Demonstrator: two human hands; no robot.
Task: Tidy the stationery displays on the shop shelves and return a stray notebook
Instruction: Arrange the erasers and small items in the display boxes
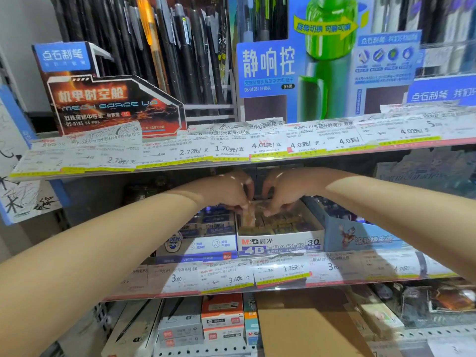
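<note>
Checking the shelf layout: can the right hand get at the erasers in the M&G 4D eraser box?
Probably yes: the right hand is already over the open-topped M&G 4D eraser box, fingers among the erasers; nothing blocks it.

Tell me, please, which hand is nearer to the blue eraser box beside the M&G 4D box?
Left. The left hand reaches over the M&G 4D box's left edge, just above the blue eraser box. The right hand is over the M&G box's middle, farther from it.

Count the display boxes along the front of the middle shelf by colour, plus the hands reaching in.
White boxes: 2, the M&G 4D eraser box and the left-hand box
Light blue box: 1
Hands: 2, left hand and right hand
Total: 5
</note>
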